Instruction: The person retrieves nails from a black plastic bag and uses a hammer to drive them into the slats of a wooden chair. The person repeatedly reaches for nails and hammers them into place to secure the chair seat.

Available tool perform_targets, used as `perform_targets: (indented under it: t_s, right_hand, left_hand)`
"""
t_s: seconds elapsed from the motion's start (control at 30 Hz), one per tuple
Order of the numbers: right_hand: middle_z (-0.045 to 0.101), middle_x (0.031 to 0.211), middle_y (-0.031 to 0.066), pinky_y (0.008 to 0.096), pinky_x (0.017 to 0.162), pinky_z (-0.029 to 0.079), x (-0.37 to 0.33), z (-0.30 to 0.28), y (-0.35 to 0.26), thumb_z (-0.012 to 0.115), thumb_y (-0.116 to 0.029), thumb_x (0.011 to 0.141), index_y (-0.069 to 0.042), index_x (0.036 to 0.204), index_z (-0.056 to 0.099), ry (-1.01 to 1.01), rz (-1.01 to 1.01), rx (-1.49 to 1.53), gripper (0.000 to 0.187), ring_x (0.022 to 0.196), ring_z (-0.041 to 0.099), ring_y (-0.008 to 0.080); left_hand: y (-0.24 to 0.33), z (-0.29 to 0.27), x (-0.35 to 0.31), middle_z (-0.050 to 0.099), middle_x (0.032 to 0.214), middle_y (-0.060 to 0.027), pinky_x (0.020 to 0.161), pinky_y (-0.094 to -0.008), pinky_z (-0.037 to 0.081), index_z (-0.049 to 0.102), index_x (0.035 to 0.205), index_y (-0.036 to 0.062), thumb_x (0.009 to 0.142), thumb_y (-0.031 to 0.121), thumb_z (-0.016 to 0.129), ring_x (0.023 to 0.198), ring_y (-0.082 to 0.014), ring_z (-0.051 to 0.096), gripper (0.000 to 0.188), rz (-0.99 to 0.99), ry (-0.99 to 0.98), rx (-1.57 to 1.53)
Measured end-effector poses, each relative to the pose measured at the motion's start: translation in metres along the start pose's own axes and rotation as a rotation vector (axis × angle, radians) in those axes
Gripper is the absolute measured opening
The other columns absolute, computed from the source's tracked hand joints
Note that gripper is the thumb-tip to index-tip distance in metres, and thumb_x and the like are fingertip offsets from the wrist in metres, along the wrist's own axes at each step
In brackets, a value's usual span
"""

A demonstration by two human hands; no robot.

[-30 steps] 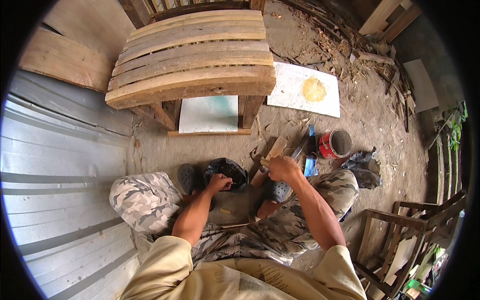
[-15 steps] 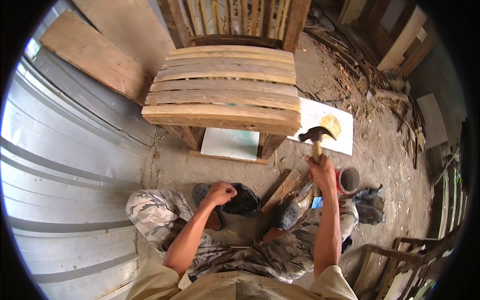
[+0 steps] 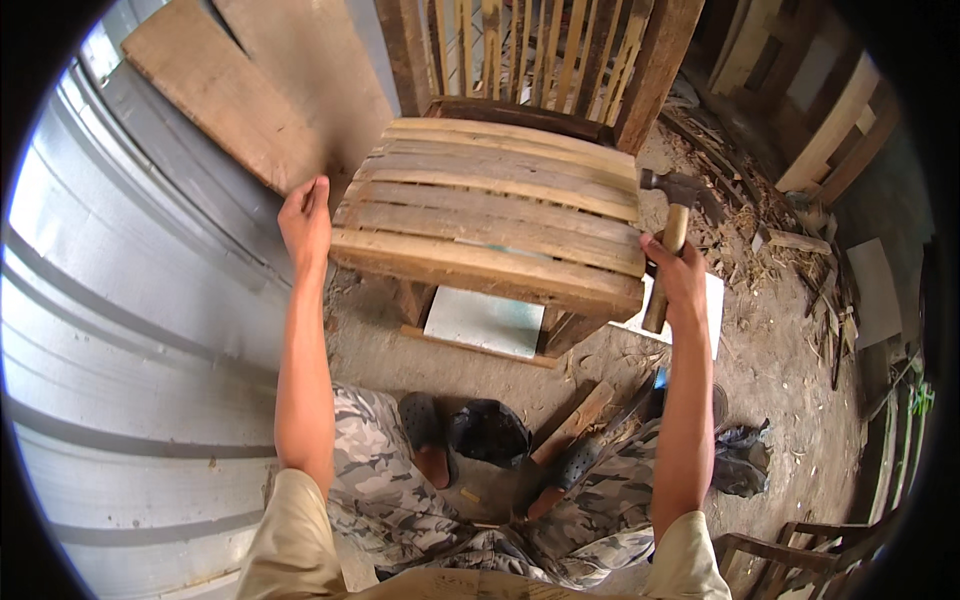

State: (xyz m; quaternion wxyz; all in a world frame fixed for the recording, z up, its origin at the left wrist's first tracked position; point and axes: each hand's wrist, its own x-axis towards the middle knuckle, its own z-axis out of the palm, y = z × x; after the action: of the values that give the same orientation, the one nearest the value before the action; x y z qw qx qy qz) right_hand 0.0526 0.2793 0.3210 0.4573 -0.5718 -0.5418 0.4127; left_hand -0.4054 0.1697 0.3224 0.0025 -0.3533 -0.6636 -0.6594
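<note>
In front of me stands a wooden chair (image 3: 490,195) with a slatted seat and a slatted back. My right hand (image 3: 683,285) is wrapped round the light wooden handle of a claw hammer (image 3: 676,215), its dark head pointing away from me. Hand and hammer are at the right edge of the seat, the thumb close to the front slats. At the seat's left edge is my left hand (image 3: 307,225), raised with its fingers closed. Anything inside those fingers is hidden.
White boards (image 3: 485,322) lie under and beside the chair. A black container (image 3: 490,432), a wood offcut (image 3: 575,425) and a black plastic bag (image 3: 740,462) lie near my feet. Metal sheeting (image 3: 150,350) borders the left. Scrap wood (image 3: 800,240) litters the right.
Both hands have moved forward from above my legs to the sides of the seat, the right one carrying the hammer. The view has shifted, so the chair appears farther right.
</note>
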Motion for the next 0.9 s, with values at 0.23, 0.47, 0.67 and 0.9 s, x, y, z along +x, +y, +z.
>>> perform_targets:
  t_s: [0.23,0.47,0.67,0.9]
  right_hand:
    - [0.067,0.091,0.0100,0.0319,0.079,0.045,-0.006,0.005,-0.015,0.080,-0.023,0.078,0.001,0.101,0.064,-0.020,0.103,0.108,0.036,0.083,0.060,0.0187]
    - [0.063,0.090,0.0069,0.0299,0.080,0.044,-0.006,0.007,-0.013,0.079,-0.022,0.081,0.000,0.102,0.062,-0.023,0.146,0.150,0.035,0.084,0.057,0.0160]
    - [0.063,0.094,0.0080,0.0305,0.082,0.044,-0.002,0.003,0.000,0.077,-0.023,0.083,0.001,0.107,0.061,-0.073,0.194,0.308,0.038,0.088,0.058,0.0167]
    - [0.064,0.095,0.0079,0.0302,0.082,0.045,-0.004,0.005,0.001,0.078,-0.021,0.083,0.002,0.108,0.060,-0.059,0.194,0.337,0.038,0.088,0.059,0.0168]
  left_hand:
    - [-0.002,0.013,-0.007,0.072,0.097,-0.0081,0.080,-0.0262,0.048,0.068,0.107,-0.0057,0.093,0.013,0.066,0.085,-0.0119,0.062,0.023,-0.216,-0.111,-0.148]
    - [-0.001,0.011,-0.008,0.073,0.100,-0.0081,0.083,-0.0264,0.047,0.070,0.105,-0.0038,0.094,0.015,0.066,0.089,-0.0115,0.062,0.023,-0.247,-0.116,-0.094]
    - [0.003,0.012,-0.006,0.073,0.100,-0.0079,0.083,-0.0263,0.047,0.069,0.106,-0.0044,0.093,0.018,0.067,0.088,-0.0106,0.061,0.025,-0.250,-0.122,-0.007]
    - [0.000,0.013,-0.007,0.073,0.098,-0.0068,0.082,-0.0253,0.047,0.069,0.106,-0.0050,0.094,0.019,0.067,0.087,-0.0104,0.061,0.027,-0.236,-0.128,-0.065]
